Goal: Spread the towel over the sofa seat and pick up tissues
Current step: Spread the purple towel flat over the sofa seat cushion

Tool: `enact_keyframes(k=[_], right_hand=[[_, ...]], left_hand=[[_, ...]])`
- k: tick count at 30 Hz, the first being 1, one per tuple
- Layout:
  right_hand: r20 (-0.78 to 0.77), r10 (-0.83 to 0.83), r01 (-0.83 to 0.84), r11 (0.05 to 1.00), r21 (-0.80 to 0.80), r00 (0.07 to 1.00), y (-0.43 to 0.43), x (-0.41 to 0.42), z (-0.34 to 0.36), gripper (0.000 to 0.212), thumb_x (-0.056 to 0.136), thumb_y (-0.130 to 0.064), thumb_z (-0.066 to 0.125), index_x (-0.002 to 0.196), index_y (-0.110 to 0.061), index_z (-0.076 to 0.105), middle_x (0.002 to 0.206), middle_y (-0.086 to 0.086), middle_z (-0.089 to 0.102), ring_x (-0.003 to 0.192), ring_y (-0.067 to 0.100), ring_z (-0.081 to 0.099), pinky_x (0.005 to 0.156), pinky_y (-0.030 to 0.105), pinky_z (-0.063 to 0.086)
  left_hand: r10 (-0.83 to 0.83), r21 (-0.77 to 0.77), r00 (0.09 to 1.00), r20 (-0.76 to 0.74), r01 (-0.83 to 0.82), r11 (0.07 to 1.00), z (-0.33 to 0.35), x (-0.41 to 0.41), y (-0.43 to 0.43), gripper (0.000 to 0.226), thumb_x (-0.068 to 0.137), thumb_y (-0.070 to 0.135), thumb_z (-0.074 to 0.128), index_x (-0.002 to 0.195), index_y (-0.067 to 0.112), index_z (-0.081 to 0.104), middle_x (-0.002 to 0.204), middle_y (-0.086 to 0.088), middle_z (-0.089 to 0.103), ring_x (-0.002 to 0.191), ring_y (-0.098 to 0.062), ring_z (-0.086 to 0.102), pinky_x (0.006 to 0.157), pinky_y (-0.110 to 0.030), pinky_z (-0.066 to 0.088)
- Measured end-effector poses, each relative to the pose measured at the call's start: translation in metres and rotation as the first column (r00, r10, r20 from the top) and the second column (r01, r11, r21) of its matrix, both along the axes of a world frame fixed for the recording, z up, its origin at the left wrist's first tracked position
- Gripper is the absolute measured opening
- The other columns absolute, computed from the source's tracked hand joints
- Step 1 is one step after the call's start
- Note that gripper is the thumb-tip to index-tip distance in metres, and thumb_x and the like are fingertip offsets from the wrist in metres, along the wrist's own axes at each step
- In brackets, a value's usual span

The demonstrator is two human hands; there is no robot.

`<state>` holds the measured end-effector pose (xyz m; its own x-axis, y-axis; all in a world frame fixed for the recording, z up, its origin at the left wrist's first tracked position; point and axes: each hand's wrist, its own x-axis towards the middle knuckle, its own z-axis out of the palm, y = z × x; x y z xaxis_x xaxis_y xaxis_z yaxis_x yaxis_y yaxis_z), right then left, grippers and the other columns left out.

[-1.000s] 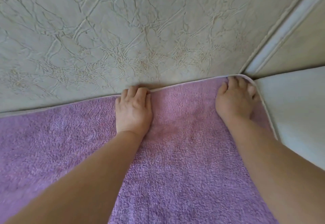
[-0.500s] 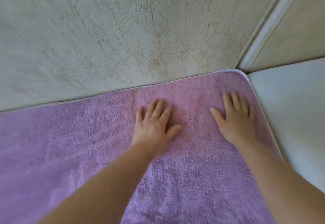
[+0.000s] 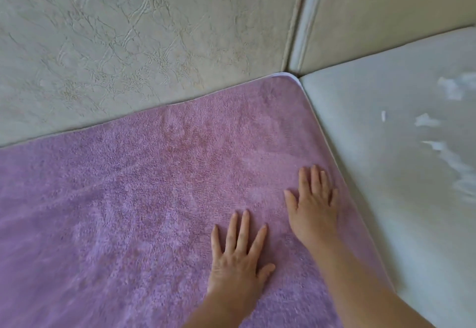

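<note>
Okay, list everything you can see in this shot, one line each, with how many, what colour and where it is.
towel: one, purple, spread flat over the sofa seat, corner at the backrest seam
sofa backrest panels: two, cracked cream, behind the seats
bare seat cushion: one, pale grey, right of the towel
tissue scraps: several, white, scattered on the bare seat cushion, blurred
left hand: one, flat on the towel
right hand: one, flat on the towel near its right edge

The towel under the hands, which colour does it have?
The towel is lilac-purple with a thin pale edge, seen clearly in the head view.
</note>
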<state>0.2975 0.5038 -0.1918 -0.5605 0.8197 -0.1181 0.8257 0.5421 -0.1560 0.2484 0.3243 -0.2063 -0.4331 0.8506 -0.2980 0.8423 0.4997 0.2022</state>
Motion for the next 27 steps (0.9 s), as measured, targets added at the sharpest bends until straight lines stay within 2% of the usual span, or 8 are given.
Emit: enact_keyframes(k=[4,8,12,16,19,23,24,27], right_hand=[[0.065,0.269,-0.271,0.962,0.031,0.961,-0.022,0.055,-0.01,0.063,0.088,-0.049,0.035,0.14,-0.015,0.039,0.149,0.011,0.038,0.137,0.029,0.036,0.109,0.051,0.027],[0.049,-0.215,0.218,0.974,-0.067,0.975,-0.015,0.09,-0.006,0.068,0.091,-0.051,0.031,0.147,-0.011,0.027,0.154,0.015,0.027,0.141,0.034,0.026,0.112,0.054,0.025],[0.062,-0.01,0.017,0.993,-0.119,0.998,-0.038,0.125,-0.011,0.067,0.093,-0.054,0.022,0.143,-0.013,0.034,0.151,0.013,0.035,0.139,0.03,0.032,0.111,0.047,0.022],[0.114,-0.47,0.483,0.862,-0.155,0.875,-0.047,0.184,-0.017,0.092,0.084,-0.067,-0.006,0.142,-0.007,0.032,0.147,0.018,0.035,0.135,0.033,0.031,0.108,0.053,0.028],[0.032,-0.217,0.219,0.965,-0.144,0.976,-0.081,0.196,-0.012,0.07,0.091,-0.052,0.019,0.145,-0.01,0.032,0.151,0.014,0.034,0.14,0.028,0.026,0.112,0.047,0.022],[0.035,-0.545,0.537,0.812,-0.228,0.838,-0.092,0.217,-0.013,0.067,0.093,-0.051,0.019,0.146,-0.01,0.024,0.151,0.015,0.031,0.138,0.032,0.029,0.109,0.052,0.03],[0.038,-0.536,0.533,0.827,-0.18,0.844,-0.097,0.217,-0.01,0.065,0.094,-0.048,0.02,0.146,-0.01,0.023,0.153,0.016,0.028,0.14,0.032,0.026,0.11,0.052,0.028],[-0.055,-0.148,0.141,0.984,-0.112,0.988,-0.124,0.209,-0.005,0.066,0.092,-0.049,0.019,0.148,-0.014,0.023,0.157,0.009,0.019,0.145,0.025,0.016,0.116,0.049,0.018]], left_hand=[[-0.15,0.016,0.988,0.043,0.149,0.989,0.002,0.048,-0.002,0.07,0.076,0.06,0.04,0.139,0.029,0.039,0.155,-0.01,0.018,0.142,-0.031,0.014,0.103,-0.062,0.019],[-0.217,0.02,0.975,0.043,0.216,0.976,0.005,0.075,-0.009,0.068,0.079,0.062,0.038,0.14,0.03,0.038,0.154,-0.01,0.022,0.142,-0.03,0.013,0.101,-0.062,0.021],[-0.283,0.009,0.958,0.051,0.282,0.959,0.006,0.094,-0.016,0.07,0.08,0.064,0.039,0.14,0.029,0.037,0.155,-0.009,0.021,0.142,-0.032,0.012,0.1,-0.065,0.021],[-0.328,0.036,0.942,0.066,0.327,0.944,0.008,0.105,-0.021,0.064,0.083,0.062,0.035,0.137,0.029,0.043,0.152,-0.008,0.03,0.141,-0.035,0.02,0.1,-0.066,0.02],[-0.31,0.009,0.948,0.076,0.31,0.951,0.011,0.104,-0.019,0.063,0.085,0.06,0.031,0.137,0.029,0.046,0.151,-0.011,0.033,0.14,-0.033,0.022,0.101,-0.066,0.018],[-0.356,-0.07,0.934,-0.004,0.355,0.932,0.021,0.107,-0.022,0.071,0.081,0.06,-0.004,0.147,0.032,-0.009,0.152,-0.006,-0.028,0.138,-0.03,-0.029,0.108,-0.065,-0.011],[-0.371,-0.077,0.929,0.002,0.37,0.926,0.024,0.108,-0.026,0.07,0.082,0.059,-0.003,0.147,0.032,-0.009,0.152,-0.006,-0.027,0.139,-0.03,-0.027,0.109,-0.064,-0.009],[-0.425,-0.047,0.903,0.058,0.428,0.903,0.029,0.116,-0.053,0.063,0.086,0.054,0.026,0.141,0.026,0.04,0.153,-0.01,0.029,0.142,-0.032,0.02,0.106,-0.064,0.019]])
